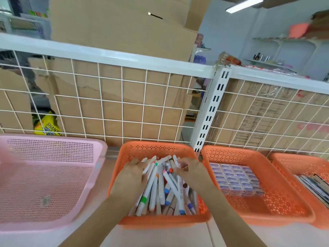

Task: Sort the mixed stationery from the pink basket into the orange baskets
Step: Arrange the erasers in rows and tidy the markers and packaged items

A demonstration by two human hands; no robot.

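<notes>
The pink basket [48, 177] stands at the left with no stationery showing inside, only a small sticker on its floor. Beside it, the middle orange basket [156, 148] holds a heap of white markers [160, 186] with coloured caps. Both my hands are inside this basket. My left hand [132, 172] lies on the left part of the heap, its fingers curled over marker ends. My right hand [190, 171] is on the right part, fingers bent around the tips of some markers. A second orange basket [277, 198] holds rows of small boxes [235, 179].
A third orange basket [302, 163] at the far right holds flat dark items. A white wire grid panel [110, 102] rises right behind the baskets, with cardboard boxes behind it. A slotted white shelf post [211, 111] stands behind the gap between the orange baskets.
</notes>
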